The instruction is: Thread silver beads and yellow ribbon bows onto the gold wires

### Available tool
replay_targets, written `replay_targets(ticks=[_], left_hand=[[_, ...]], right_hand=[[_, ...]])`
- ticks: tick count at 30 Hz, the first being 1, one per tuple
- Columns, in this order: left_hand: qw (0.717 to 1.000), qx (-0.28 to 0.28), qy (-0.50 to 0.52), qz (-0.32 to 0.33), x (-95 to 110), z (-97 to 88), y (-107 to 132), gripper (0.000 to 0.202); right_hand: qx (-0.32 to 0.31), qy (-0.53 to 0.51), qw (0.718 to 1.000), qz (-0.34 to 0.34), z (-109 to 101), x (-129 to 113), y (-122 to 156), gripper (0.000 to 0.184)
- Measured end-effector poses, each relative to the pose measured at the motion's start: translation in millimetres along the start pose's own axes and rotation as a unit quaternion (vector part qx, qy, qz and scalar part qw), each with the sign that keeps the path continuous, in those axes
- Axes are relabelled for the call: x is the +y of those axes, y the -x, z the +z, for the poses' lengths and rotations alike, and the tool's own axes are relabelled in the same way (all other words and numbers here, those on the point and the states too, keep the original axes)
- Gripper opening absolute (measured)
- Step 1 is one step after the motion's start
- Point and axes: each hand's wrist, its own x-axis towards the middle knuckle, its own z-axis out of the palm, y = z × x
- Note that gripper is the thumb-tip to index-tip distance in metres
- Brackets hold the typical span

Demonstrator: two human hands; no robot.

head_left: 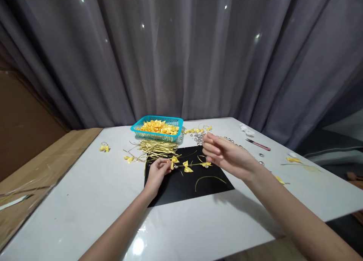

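Over the black mat (pixel 170 191), my left hand (pixel 158 173) pinches one end of a gold wire stem (pixel 195 164) that carries yellow satin ribbon pieces (pixel 187 167) and small silver beads. The stem runs rightward across the mat. My right hand (pixel 224 151) is raised above the mat's right side, its fingers bent and pressed together; whatever they hold, if anything, is too small to make out. A loose curved gold wire (pixel 210 177) lies on the mat below the stem.
A turquoise basket (pixel 159 135) of yellow ribbon pieces stands behind a pile of gold wires (pixel 155 148). Silver beads (pixel 198 138) lie scattered behind my right hand. Pink-handled cutters (pixel 258 144) lie to the right. Cardboard (pixel 51 155) borders the white table (pixel 93 200) at left.
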Motion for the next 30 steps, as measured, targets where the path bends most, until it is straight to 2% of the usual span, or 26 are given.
replay_targets(ticks=[3,7,10,14,16,20,25,30], left_hand=[[1.0,-0.003,-0.009,0.003,2,1.5,2,0.038],[1.0,-0.013,-0.023,0.008,4,4.2,4,0.034],[0.999,-0.017,-0.03,0.007,4,4.8,4,0.032],[0.999,-0.018,-0.028,0.001,5,4.5,5,0.032],[1.0,-0.015,-0.024,-0.004,5,4.2,6,0.033],[1.0,-0.001,-0.012,-0.006,8,4.3,8,0.031],[1.0,0.012,-0.008,-0.006,9,6.2,12,0.028],[1.0,0.027,-0.008,-0.011,6,7.5,12,0.028]], right_hand=[[-0.004,-0.044,0.999,-0.005,9,-11,13,0.026],[0.016,-0.037,0.999,0.007,18,-11,21,0.016],[0.027,0.021,0.999,0.012,19,1,15,0.017],[0.069,0.17,0.982,-0.037,7,34,-7,0.023],[0.101,0.27,0.954,-0.078,-5,53,-19,0.024],[0.092,0.416,0.898,-0.108,-25,79,-32,0.016],[0.069,0.591,0.783,-0.182,-31,84,-29,0.014],[0.033,0.665,0.712,-0.225,-35,87,-27,0.02]])
